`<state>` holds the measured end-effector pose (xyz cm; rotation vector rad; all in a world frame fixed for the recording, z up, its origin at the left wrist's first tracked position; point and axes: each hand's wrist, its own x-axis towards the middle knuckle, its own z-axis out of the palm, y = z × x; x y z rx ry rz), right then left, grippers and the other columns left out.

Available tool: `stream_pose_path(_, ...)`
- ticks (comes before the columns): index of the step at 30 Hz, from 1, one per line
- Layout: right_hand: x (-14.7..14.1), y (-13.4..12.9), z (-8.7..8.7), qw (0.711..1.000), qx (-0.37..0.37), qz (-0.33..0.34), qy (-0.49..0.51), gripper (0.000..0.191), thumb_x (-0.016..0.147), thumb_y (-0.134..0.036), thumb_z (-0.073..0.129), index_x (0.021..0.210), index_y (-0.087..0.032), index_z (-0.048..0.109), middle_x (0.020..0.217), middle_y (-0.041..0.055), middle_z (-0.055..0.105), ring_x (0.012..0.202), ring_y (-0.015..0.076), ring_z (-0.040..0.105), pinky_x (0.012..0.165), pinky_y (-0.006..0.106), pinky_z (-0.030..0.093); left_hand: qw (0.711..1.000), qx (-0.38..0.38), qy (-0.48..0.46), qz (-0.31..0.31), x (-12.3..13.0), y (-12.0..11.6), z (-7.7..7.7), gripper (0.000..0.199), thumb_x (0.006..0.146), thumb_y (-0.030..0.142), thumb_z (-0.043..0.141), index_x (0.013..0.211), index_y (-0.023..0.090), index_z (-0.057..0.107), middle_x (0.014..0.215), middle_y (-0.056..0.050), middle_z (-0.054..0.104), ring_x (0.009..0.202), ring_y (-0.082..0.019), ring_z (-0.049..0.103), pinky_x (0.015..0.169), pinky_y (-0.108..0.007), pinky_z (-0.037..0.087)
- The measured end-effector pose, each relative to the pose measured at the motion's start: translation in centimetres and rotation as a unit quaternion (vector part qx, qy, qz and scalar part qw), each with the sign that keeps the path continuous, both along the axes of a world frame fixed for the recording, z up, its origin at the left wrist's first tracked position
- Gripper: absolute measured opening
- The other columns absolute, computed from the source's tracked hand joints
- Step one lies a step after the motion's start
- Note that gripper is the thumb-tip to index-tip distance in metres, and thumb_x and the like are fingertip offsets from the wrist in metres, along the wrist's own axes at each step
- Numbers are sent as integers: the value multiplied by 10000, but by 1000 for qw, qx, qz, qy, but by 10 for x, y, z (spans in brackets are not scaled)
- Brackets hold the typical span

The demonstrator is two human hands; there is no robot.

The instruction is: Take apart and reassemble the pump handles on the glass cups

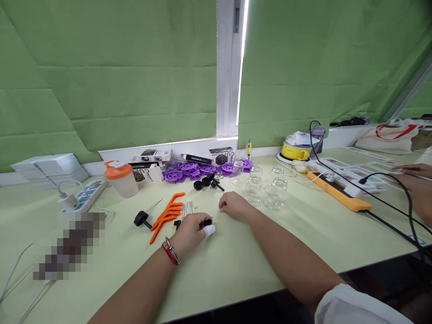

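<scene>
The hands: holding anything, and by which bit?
The left hand holds a small black piece; which part it grips is hidden. Whether the right hand holds anything cannot be told.

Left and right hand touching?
Apart. Head view: a strip of bare tabletop shows between the left hand and the right hand.

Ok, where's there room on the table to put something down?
Try the front, between the left forearm and right forearm, or between the right forearm and orange power strip. Purple parts and glass jars crowd the back.
</scene>
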<state>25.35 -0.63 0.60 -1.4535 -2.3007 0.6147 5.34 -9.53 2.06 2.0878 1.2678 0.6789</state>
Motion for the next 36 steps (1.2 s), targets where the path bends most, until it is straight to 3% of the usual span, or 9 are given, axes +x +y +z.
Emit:
stream_pose_path(7,-8,-7,5,1000,5,4,5,77,673,-98,638,635,-159,666,733,46,665,693,155,565,611,245,387,1000,-12,-1,11,1,1,-4,200,747,365,571,767,174,628,596,35,443,550,-101,344,514,-232,274)
stream_pose_path(10,-11,-14,13,995,0,43,91,56,739,-159,612,715,-162,662,774,27,649,703,132,556,640,232,412,1000,-16,-13,7,2,3,-6,193,753,356,557,736,167,598,599,39,409,561,-101,330,520,-231,264)
stream_pose_path(15,-17,-25,18,923,-77,187,327,84,722,-240,668,735,-157,670,758,7,594,706,123,549,680,243,442,999,-29,-39,1,3,5,-9,175,756,333,547,710,164,539,605,48,370,566,-98,323,528,-229,259)
stream_pose_path(24,-16,-24,14,909,-120,238,320,150,665,-284,745,761,-170,733,777,14,609,732,131,569,723,260,452,997,-46,-56,0,2,5,-9,135,744,296,541,726,163,550,607,47,382,570,-100,330,527,-224,262)
stream_pose_path(26,-15,-22,14,919,-112,207,316,159,702,-296,709,789,-165,729,789,23,628,736,139,573,716,265,455,998,-45,-52,0,2,5,-8,150,750,307,541,724,160,556,609,43,396,572,-102,340,528,-225,266)
stream_pose_path(29,-11,-13,11,957,-35,44,284,211,804,-285,581,920,-162,707,881,52,661,756,150,578,706,276,452,998,-42,-37,3,2,5,-7,179,758,334,545,726,159,566,613,38,412,572,-102,345,527,-226,266)
stream_pose_path(31,-7,-7,6,979,33,-50,197,258,815,-250,553,1020,-164,683,996,77,659,811,167,584,743,291,444,999,-38,-28,5,2,4,-7,191,761,349,548,716,164,557,612,41,407,569,-100,338,525,-225,262)
stream_pose_path(34,0,0,-1,995,63,-59,45,337,742,-213,631,1074,-175,672,1045,97,652,877,208,589,774,306,430,999,-33,-22,1,2,3,-7,204,771,361,541,698,170,535,612,45,388,568,-98,321,522,-225,257)
stream_pose_path(36,0,2,-4,997,54,-49,11,325,722,-177,635,1042,-183,688,972,95,670,879,224,595,763,306,428,999,-31,-20,-1,1,4,-8,207,775,364,536,697,172,533,612,45,384,570,-99,315,522,-226,257)
